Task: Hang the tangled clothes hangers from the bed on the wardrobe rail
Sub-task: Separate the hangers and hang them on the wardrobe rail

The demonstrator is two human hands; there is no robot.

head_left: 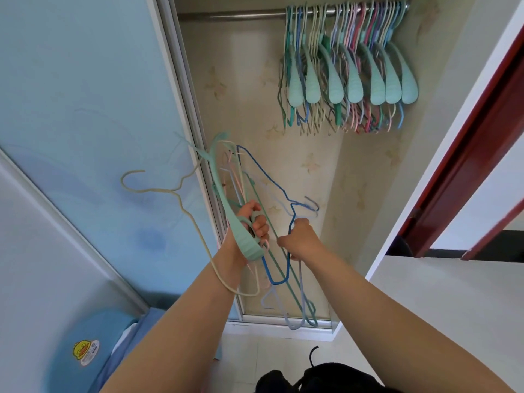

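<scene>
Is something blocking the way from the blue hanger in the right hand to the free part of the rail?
Nothing visible; the rail is bare left of the hung hangers, but the blue hanger is tangled with others.

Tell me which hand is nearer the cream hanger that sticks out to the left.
Left. The cream hanger runs down beside the left hand and crosses that wrist. The right hand is farther to the right, closed on the dark blue hanger.
</scene>
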